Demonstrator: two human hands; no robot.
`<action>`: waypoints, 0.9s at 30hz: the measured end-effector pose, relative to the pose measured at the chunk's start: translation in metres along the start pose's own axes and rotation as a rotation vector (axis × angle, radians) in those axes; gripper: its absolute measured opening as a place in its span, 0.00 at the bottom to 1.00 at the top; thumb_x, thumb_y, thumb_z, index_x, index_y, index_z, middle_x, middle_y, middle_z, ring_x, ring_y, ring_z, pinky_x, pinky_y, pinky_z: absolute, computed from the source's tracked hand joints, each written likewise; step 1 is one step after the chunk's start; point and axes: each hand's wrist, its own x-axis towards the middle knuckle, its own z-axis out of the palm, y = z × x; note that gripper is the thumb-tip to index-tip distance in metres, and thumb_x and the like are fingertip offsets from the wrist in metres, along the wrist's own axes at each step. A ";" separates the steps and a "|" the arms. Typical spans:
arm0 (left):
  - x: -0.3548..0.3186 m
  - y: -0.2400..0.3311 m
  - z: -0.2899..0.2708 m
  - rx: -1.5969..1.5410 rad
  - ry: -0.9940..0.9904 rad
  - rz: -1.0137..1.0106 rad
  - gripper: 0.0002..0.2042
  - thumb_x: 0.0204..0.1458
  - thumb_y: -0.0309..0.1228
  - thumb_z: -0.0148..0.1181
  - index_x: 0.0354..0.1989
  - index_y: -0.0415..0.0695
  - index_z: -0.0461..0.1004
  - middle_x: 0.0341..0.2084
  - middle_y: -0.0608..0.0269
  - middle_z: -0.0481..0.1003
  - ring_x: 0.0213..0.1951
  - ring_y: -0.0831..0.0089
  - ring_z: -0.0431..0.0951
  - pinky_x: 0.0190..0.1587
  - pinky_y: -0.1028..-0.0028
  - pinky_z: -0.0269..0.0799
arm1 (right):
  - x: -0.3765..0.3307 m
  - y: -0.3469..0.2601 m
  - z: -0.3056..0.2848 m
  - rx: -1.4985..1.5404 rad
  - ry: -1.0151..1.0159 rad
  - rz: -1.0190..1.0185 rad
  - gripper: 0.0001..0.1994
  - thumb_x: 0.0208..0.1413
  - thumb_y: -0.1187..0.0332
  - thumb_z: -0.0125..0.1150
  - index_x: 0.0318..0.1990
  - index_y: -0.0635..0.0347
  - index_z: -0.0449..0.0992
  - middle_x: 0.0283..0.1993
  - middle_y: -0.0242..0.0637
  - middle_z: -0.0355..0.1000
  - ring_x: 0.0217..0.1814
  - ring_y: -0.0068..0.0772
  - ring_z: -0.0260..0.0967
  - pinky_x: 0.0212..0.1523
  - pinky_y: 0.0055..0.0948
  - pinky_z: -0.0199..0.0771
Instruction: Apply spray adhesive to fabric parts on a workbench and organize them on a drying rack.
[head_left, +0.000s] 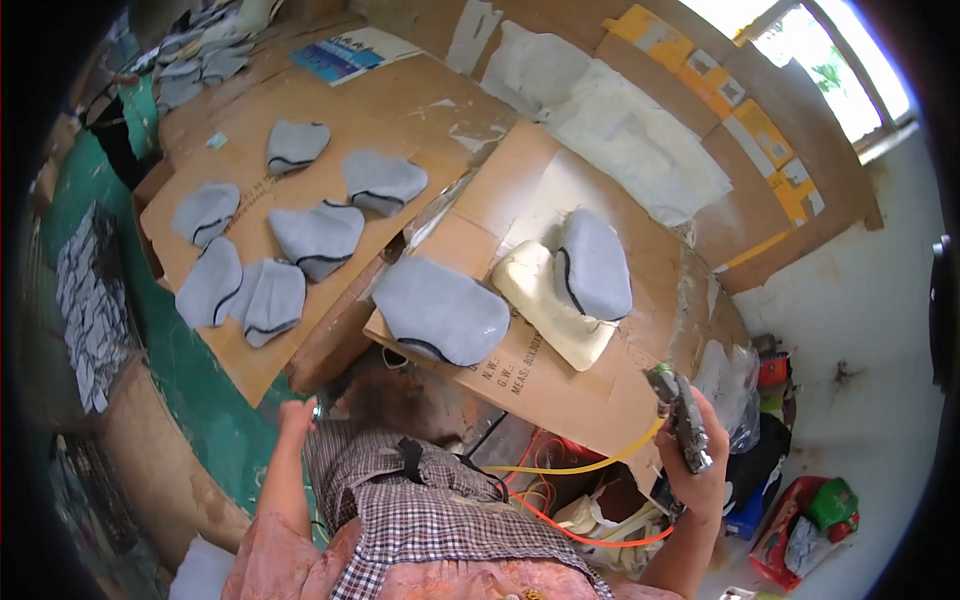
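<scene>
Spray gun (682,418) gripped upright in right hand (697,470) beside the cardboard (560,385), left hand (297,414) empty, fingers loose (between passes, likely), needing aim next at grey piece (440,310)

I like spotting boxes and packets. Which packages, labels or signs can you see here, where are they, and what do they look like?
Blue and white booklet: top left, lying flat on cardboard.
Yellow and white labels: row on brown cardboard, top right.
Flattened cardboard box: centre, brown, black printing near its edge.
Red and green packet: bottom right, crumpled, on the pale floor.
</scene>
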 end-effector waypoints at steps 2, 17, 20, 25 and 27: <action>0.001 -0.027 -0.005 -0.130 0.029 -0.096 0.08 0.43 0.29 0.58 0.17 0.37 0.71 0.10 0.63 0.67 0.10 0.73 0.66 0.12 0.74 0.64 | 0.006 0.009 -0.004 -0.010 -0.055 -0.037 0.21 0.42 0.80 0.53 0.48 0.65 0.65 0.27 0.34 0.67 0.27 0.19 0.62 0.31 0.19 0.64; -0.026 0.084 0.006 -0.058 0.355 0.167 0.09 0.43 0.25 0.54 0.34 0.38 0.71 0.22 0.65 0.70 0.19 0.78 0.67 0.19 0.78 0.64 | -0.027 0.127 -0.094 0.366 0.136 0.091 0.21 0.40 0.81 0.54 0.47 0.66 0.65 0.31 0.36 0.69 0.31 0.21 0.63 0.35 0.20 0.64; -0.024 0.124 0.006 -0.023 0.408 0.380 0.09 0.45 0.27 0.54 0.35 0.38 0.71 0.23 0.64 0.71 0.20 0.79 0.67 0.21 0.79 0.63 | -0.050 0.151 -0.105 0.453 0.157 0.108 0.21 0.40 0.80 0.54 0.48 0.65 0.65 0.31 0.34 0.69 0.30 0.21 0.63 0.35 0.19 0.64; -0.041 0.198 0.028 -0.050 0.363 0.622 0.12 0.51 0.34 0.48 0.35 0.36 0.71 0.24 0.62 0.72 0.22 0.78 0.69 0.23 0.79 0.66 | -0.098 0.178 -0.117 0.462 0.210 0.133 0.23 0.39 0.79 0.55 0.49 0.65 0.64 0.31 0.34 0.69 0.29 0.21 0.64 0.34 0.20 0.65; -0.062 0.232 0.055 0.004 0.319 0.660 0.14 0.53 0.36 0.46 0.34 0.35 0.71 0.23 0.62 0.72 0.24 0.78 0.69 0.25 0.79 0.67 | -0.118 0.186 -0.121 0.399 0.150 0.094 0.24 0.39 0.80 0.54 0.50 0.64 0.64 0.30 0.35 0.69 0.28 0.21 0.65 0.33 0.19 0.65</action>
